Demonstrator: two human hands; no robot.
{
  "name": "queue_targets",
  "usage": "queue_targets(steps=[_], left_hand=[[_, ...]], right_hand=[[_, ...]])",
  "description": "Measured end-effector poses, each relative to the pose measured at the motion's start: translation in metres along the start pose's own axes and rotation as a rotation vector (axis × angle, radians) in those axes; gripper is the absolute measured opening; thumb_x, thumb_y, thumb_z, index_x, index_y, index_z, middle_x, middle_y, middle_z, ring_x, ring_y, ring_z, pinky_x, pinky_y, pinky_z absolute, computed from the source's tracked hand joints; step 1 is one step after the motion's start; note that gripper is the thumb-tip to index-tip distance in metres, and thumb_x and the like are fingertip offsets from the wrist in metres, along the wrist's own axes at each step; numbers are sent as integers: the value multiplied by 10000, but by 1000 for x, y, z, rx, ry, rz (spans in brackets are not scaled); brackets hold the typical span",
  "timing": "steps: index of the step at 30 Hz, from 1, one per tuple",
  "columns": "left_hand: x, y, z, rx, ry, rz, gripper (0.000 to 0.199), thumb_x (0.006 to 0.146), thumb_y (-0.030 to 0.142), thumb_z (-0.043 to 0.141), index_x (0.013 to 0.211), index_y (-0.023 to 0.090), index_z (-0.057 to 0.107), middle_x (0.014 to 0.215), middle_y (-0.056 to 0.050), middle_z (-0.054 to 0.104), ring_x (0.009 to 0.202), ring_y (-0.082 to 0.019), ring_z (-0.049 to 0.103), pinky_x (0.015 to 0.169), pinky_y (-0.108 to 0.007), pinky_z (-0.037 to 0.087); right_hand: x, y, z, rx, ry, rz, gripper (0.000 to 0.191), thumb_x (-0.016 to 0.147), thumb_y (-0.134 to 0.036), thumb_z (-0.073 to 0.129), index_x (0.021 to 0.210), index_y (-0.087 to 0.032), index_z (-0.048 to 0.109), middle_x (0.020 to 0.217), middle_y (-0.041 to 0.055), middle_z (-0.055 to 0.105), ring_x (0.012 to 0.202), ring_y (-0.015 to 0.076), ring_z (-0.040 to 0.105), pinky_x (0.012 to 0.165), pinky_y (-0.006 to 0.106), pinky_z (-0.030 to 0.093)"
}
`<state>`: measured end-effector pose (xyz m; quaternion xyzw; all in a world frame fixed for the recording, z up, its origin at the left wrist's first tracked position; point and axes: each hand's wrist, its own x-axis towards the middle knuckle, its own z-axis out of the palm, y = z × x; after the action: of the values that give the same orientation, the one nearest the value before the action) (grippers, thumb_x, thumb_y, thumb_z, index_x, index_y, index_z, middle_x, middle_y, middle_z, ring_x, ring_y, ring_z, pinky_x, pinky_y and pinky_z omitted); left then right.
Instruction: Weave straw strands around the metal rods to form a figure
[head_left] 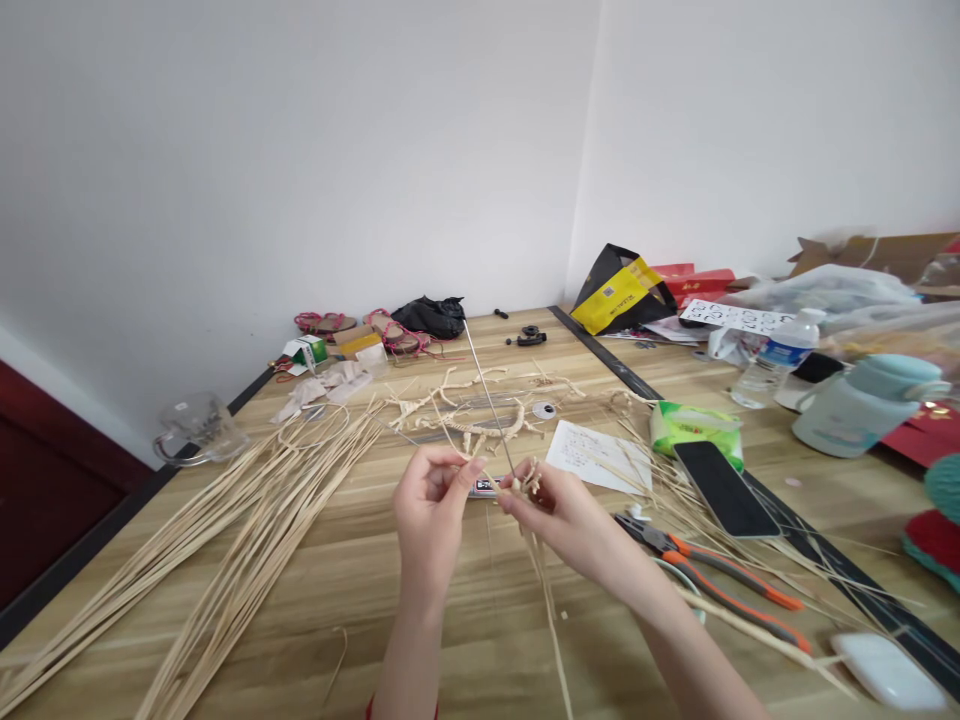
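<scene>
My left hand (436, 515) pinches a pale straw strand (491, 482) between thumb and fingertips. My right hand (562, 515) closes on a small woven straw piece (533, 474) with short knobbly ends. From that piece a long thin metal rod (485, 385) slants up and away to the left. Loose strands (553, 625) hang below the right hand toward the table's near edge. Both hands are held close together above the table, fingertips nearly meeting. Just beyond them lie more branching woven straw pieces (512, 425). Some of the woven piece is hidden by my right fingers.
Long straw bundles (247, 540) cover the left side, near a glass mug (201, 430). On the right are orange-handled pliers (720, 570), a phone (727, 490), a written paper (596, 455), a water bottle (776, 360) and a blue flask (862, 405). Sandals (326, 322) lie at the back.
</scene>
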<state>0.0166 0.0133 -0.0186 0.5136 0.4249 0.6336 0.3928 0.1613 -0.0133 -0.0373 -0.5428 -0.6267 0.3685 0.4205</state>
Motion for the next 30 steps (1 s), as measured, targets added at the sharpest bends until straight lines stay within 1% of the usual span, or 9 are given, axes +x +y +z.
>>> queue_targets(steps=[4, 7, 11, 14, 17, 20, 23, 26, 30], left_hand=[[1, 0, -1, 12, 3, 7, 240, 659, 286, 780, 669, 165, 573, 646, 15, 624, 558, -96, 574, 537, -188, 482], [2, 0, -2, 17, 17, 15, 238, 660, 280, 777, 662, 166, 568, 651, 13, 629, 566, -97, 579, 537, -186, 483], [5, 0, -4, 48, 41, 14, 230, 662, 275, 773, 661, 162, 572, 632, 9, 623, 561, -99, 574, 533, -187, 482], [7, -3, -6, 41, 64, 17, 244, 651, 278, 777, 663, 159, 565, 615, 13, 614, 544, -89, 555, 514, -175, 468], [9, -5, -8, 28, 65, 30, 244, 655, 277, 771, 675, 158, 559, 614, 17, 610, 545, -84, 549, 511, -165, 461], [9, -6, -8, 24, 43, 62, 228, 677, 272, 756, 689, 161, 556, 646, 14, 623, 569, -87, 568, 536, -169, 474], [7, -6, -7, 24, 6, 80, 201, 704, 271, 739, 715, 169, 566, 682, 16, 633, 572, -84, 570, 541, -169, 474], [6, -6, -7, 39, -25, 64, 173, 710, 272, 738, 743, 177, 597, 655, 29, 619, 523, -71, 526, 503, -159, 440], [5, -6, -6, 81, -53, 31, 170, 678, 272, 759, 701, 173, 624, 560, 40, 570, 490, -72, 489, 482, -161, 402]], right_hand=[[1, 2, -1, 88, -40, 5, 168, 875, -322, 574, 976, -188, 578, 718, -16, 567, 653, 138, 528, 607, 262, 399], [3, 3, 3, 229, -68, 33, 319, 878, -332, 577, 1151, -185, 503, 747, -9, 605, 707, 154, 584, 665, 285, 438], [8, 3, 13, 397, -43, 11, 719, 851, -292, 616, 1432, -222, 198, 678, -70, 514, 630, 142, 574, 666, 296, 477], [9, 4, 21, 395, 11, -91, 856, 855, -228, 599, 1482, -290, 19, 949, 13, 573, 646, 117, 547, 713, 314, 509], [8, 4, 24, 225, 65, -240, 706, 870, -168, 550, 1454, -332, 188, 1281, 92, 468, 750, 119, 543, 788, 327, 505], [6, 2, 26, 129, 87, -308, 431, 895, -158, 504, 1295, -317, 479, 1383, 90, 381, 1061, 193, 534, 833, 329, 490], [6, 1, 29, 166, 115, -270, 265, 885, -226, 568, 1133, -299, 623, 1379, 81, 373, 1158, 225, 506, 779, 308, 492], [9, 4, 32, 276, 158, -224, 170, 864, -300, 621, 1020, -279, 686, 1302, 88, 431, 1131, 225, 528, 703, 282, 494], [13, 10, 29, 370, 188, -226, 120, 848, -341, 647, 876, -247, 715, 1166, 97, 485, 1217, 249, 464, 714, 275, 506]])
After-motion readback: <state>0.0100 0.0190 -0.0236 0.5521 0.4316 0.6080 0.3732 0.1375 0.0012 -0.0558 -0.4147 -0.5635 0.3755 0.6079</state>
